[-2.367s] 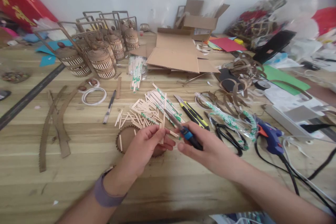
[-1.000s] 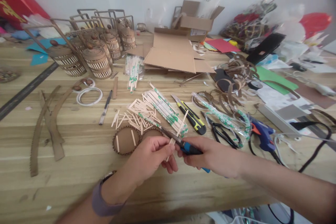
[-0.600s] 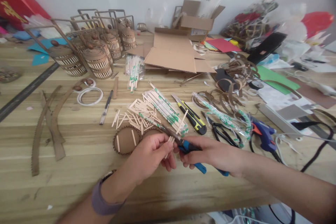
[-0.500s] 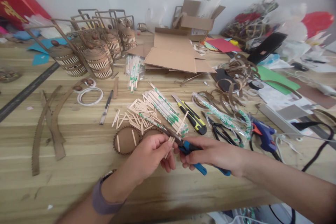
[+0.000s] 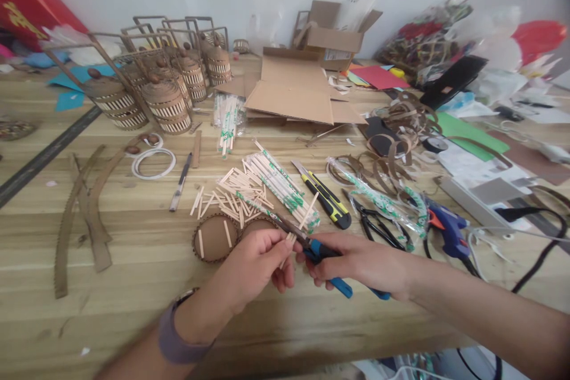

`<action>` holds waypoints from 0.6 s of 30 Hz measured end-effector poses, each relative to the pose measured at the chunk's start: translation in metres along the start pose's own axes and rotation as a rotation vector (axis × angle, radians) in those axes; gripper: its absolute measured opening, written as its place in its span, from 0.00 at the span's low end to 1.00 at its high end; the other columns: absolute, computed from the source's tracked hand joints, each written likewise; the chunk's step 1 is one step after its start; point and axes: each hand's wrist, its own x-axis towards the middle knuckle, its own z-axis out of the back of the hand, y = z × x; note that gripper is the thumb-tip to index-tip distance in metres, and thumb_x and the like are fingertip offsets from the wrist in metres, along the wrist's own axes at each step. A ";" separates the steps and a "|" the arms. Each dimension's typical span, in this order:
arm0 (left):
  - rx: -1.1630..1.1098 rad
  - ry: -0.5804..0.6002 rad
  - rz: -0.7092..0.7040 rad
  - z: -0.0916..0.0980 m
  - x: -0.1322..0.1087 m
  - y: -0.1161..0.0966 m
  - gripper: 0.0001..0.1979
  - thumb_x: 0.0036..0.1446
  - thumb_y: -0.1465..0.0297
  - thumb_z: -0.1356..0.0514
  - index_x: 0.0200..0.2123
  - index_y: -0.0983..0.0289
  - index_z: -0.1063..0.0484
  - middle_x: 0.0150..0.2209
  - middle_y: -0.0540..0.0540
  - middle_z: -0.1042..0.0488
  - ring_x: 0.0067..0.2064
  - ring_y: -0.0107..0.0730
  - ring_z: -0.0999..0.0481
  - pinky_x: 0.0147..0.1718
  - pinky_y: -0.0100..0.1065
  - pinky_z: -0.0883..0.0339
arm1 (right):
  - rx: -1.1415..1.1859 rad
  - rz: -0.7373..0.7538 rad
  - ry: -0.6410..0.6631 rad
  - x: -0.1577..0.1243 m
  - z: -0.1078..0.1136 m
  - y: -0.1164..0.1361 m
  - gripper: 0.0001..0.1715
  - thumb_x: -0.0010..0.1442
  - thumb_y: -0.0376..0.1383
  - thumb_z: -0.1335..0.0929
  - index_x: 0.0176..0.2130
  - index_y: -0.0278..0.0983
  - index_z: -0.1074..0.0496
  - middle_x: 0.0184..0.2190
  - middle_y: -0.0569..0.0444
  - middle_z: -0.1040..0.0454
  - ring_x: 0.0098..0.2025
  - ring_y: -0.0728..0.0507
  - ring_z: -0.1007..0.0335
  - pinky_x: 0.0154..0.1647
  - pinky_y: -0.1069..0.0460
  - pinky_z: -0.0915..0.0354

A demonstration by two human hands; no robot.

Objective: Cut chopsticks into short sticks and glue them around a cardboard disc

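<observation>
Pinched between the thumb and fingers of my left hand are a few short wooden sticks. My right hand is wrapped round blue-handled pliers, whose long dark jaws point up and left, beside the sticks. A longer wooden stick stands out at an angle by the jaws; its lower end is hidden. Just beyond my left hand lies a round cardboard piece with two short sticks on it. A second round piece is partly covered by that hand. Cut sticks are heaped behind them.
Wrapped sticks, a yellow-black utility knife, black pliers and a blue glue gun lie around the hands. Small lidded baskets stand back left, near flat cardboard. Curved cardboard strips lie left.
</observation>
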 end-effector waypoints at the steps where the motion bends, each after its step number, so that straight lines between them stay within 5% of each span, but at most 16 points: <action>1: 0.009 0.003 -0.003 0.000 0.000 0.000 0.21 0.53 0.50 0.44 0.29 0.65 0.32 0.17 0.47 0.34 0.19 0.25 0.38 0.21 0.28 0.43 | -0.022 -0.002 -0.004 0.001 0.000 -0.001 0.07 0.44 0.33 0.34 0.29 0.37 0.33 0.26 0.59 0.34 0.28 0.50 0.37 0.30 0.54 0.39; 8: 0.072 0.003 -0.045 0.001 0.000 0.000 0.21 0.55 0.51 0.45 0.26 0.63 0.34 0.17 0.46 0.36 0.19 0.25 0.39 0.22 0.29 0.44 | -0.117 0.055 -0.063 0.006 -0.003 -0.007 0.04 0.48 0.33 0.34 0.29 0.37 0.35 0.22 0.62 0.40 0.24 0.51 0.44 0.24 0.56 0.44; 12: 0.090 -0.009 -0.065 0.002 0.001 0.001 0.21 0.56 0.51 0.45 0.26 0.63 0.35 0.17 0.46 0.36 0.20 0.24 0.39 0.23 0.28 0.43 | -0.171 0.078 -0.054 0.004 0.000 -0.006 0.07 0.52 0.37 0.33 0.33 0.37 0.33 0.25 0.59 0.36 0.27 0.49 0.39 0.29 0.55 0.40; 16: 0.086 -0.121 -0.123 0.010 0.000 -0.002 0.19 0.57 0.52 0.46 0.32 0.64 0.33 0.19 0.46 0.33 0.21 0.25 0.36 0.22 0.27 0.42 | -0.319 0.140 -0.109 -0.003 0.012 -0.002 0.10 0.55 0.40 0.34 0.37 0.37 0.31 0.34 0.54 0.29 0.38 0.45 0.34 0.39 0.52 0.37; 18: 0.122 -0.209 -0.130 0.015 -0.001 -0.005 0.18 0.58 0.53 0.47 0.33 0.63 0.33 0.20 0.46 0.32 0.21 0.26 0.35 0.22 0.28 0.42 | -0.502 0.131 -0.223 -0.007 0.018 -0.001 0.09 0.57 0.41 0.35 0.35 0.38 0.31 0.32 0.54 0.28 0.36 0.44 0.34 0.37 0.51 0.38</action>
